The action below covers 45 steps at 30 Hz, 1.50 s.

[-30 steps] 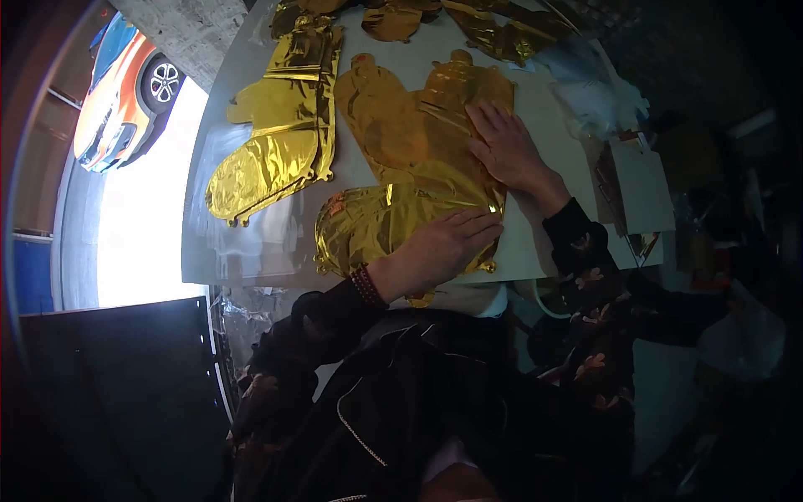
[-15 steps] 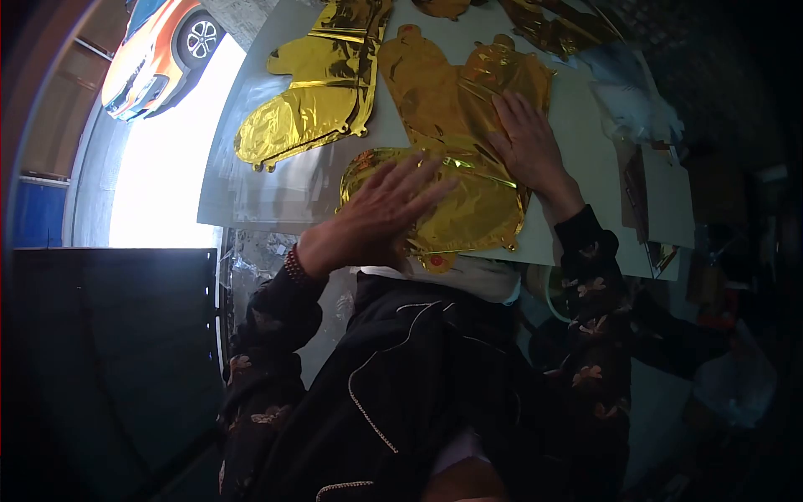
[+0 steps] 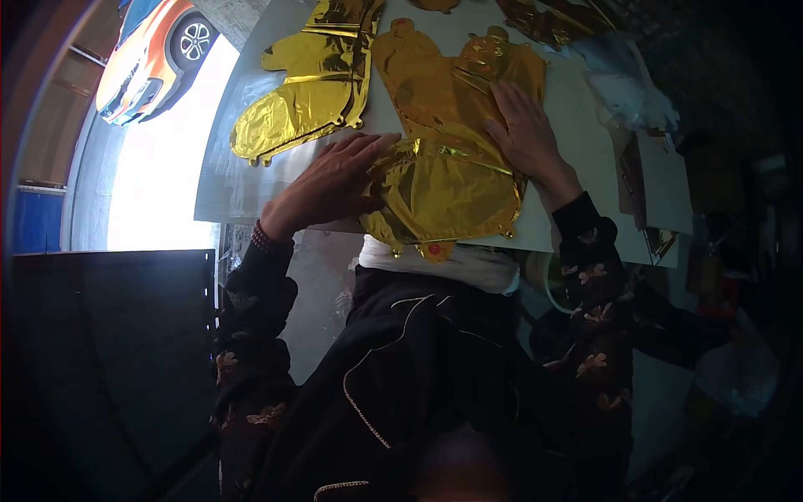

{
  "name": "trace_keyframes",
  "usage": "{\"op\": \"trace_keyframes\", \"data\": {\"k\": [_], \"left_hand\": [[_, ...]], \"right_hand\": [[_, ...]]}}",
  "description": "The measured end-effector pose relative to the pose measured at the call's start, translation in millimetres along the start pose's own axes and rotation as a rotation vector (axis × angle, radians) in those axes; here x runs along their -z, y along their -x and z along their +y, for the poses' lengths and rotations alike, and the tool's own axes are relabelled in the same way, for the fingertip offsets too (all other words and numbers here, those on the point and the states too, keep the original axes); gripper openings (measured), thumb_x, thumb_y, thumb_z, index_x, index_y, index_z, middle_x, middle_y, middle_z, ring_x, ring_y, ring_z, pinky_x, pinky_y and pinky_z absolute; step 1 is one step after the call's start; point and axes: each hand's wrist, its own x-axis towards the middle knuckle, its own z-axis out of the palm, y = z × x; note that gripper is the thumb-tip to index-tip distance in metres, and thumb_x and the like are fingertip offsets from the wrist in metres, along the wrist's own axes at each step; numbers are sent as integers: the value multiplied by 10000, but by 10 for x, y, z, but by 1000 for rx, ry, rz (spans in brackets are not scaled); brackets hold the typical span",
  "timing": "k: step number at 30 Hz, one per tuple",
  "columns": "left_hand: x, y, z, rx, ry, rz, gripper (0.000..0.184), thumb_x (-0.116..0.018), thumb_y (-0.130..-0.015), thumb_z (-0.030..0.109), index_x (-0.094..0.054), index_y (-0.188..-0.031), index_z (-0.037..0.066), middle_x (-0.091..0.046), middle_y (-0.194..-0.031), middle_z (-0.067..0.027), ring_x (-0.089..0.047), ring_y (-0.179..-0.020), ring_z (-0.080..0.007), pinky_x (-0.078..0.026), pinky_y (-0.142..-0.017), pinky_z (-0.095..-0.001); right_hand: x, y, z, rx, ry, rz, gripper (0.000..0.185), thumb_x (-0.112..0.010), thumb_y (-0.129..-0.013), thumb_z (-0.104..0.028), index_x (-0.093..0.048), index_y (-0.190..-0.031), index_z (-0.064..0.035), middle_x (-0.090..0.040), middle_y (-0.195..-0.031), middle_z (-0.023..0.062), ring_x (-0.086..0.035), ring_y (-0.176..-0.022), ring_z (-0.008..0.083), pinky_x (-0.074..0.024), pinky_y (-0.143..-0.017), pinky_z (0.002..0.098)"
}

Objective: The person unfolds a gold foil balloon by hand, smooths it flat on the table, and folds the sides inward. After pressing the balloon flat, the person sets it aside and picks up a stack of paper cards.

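A flat gold foil balloon (image 3: 456, 197) lies in front of me, its lower edge hanging past the table's near edge with a small red dot on a tab. My left hand (image 3: 330, 182) rests at its left edge, fingers stretched out. On the balloon's right side lies my right hand (image 3: 529, 134), flat with the fingers extended. Both palms face down, and what is under them is hidden. Left of this balloon is another gold foil balloon (image 3: 305, 105), creased and shiny, with small tabs along its edge.
The pale table (image 3: 598, 188) carries more gold foil (image 3: 556, 25) at the far right. Clear plastic bags (image 3: 623, 88) lie near the right edge. A dark panel (image 3: 113, 335) stands at the lower left. Beyond the table, an orange car (image 3: 146, 63) is parked in bright light.
My left hand has moved left and down from above the balloon to its left edge. The balloon's left part has shifted. My right hand stays on the right side.
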Motion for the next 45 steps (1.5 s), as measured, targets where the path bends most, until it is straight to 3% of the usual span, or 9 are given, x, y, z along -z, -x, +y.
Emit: {"op": "trace_keyframes", "data": {"k": [4, 10, 23, 29, 32, 34, 42, 43, 45], "left_hand": [[46, -35, -79, 193, 202, -113, 1173, -935, -664, 357, -273, -1609, 143, -418, -1558, -203, -357, -1464, -431, -339, -1197, -530], [31, 201, 339, -8, -53, -50, 1381, -991, -486, 435, -253, -1621, 165, -302, -1629, -207, -263, -1517, -448, -261, -1239, -550], [-42, 149, 158, 33, 89, 173, 1017, -920, -688, 208, -385, -1548, 113, -444, -1526, -190, -462, -1402, -405, -412, -1156, -481], [140, 144, -4, 401, 323, 106, 952, -852, -752, 90, -363, -1569, 112, -422, -1567, -179, -454, -1419, -391, -430, -1153, -447], [150, 193, 66, 257, 282, 291, 1030, -891, -709, 135, -345, -1582, 117, -403, -1586, -188, -443, -1434, -389, -421, -1166, -446], [168, 158, 386, 122, 136, 167, 1295, -982, -550, 305, -265, -1619, 152, -334, -1620, -201, -323, -1495, -442, -327, -1223, -530], [-119, -27, 306, -65, -40, -71, 1067, -917, -658, 300, -361, -1551, 118, -334, -1610, -197, -254, -1522, -438, -252, -1236, -558], [-83, -30, 374, -62, 46, -6, 858, -877, -719, 242, -469, -1458, 83, -394, -1569, -198, -315, -1495, -428, -271, -1227, -547], [-100, -49, 317, -71, 34, -30, 852, -841, -754, 240, -443, -1493, 94, -427, -1546, -188, -350, -1474, -423, -292, -1214, -541]], "right_hand": [[-12, -14, 14, -20, -15, 4, 740, -537, -1027, -480, -293, -1607, -91, -383, -1615, 159, -300, -1524, 330, -223, -1253, 490], [-31, -23, 34, -20, 3, -8, 738, -532, -1028, -490, -302, -1605, -92, -363, -1627, 152, -288, -1530, 321, -219, -1254, 481], [-95, -25, 45, -28, 14, 30, 741, -532, -1028, -508, -316, -1600, -90, -362, -1624, 140, -289, -1527, 322, -227, -1246, 479], [-102, -35, 46, -28, 21, 49, 744, -525, -1026, -523, -324, -1598, -92, -361, -1622, 138, -292, -1523, 320, -220, -1248, 482], [-109, -19, 28, -29, 30, 59, 746, -518, -1025, -538, -326, -1600, -102, -360, -1626, 139, -290, -1524, 323, -218, -1248, 485], [-138, -25, 55, -30, 45, 68, 748, -514, -1024, -547, -325, -1602, -111, -359, -1629, 140, -293, -1523, 327, -219, -1247, 489], [-173, -4, 112, 22, -28, 120, 740, -515, -1021, -576, -370, -1582, -117, -394, -1610, 157, -318, -1509, 344, -239, -1233, 498], [-176, -5, 115, 30, -46, 125, 739, -516, -1020, -579, -376, -1579, -116, -396, -1608, 160, -320, -1508, 347, -241, -1231, 498], [-167, 7, 95, 31, -21, 128, 742, -515, -1020, -583, -378, -1575, -110, -400, -1604, 163, -324, -1503, 354, -248, -1225, 498]]}}
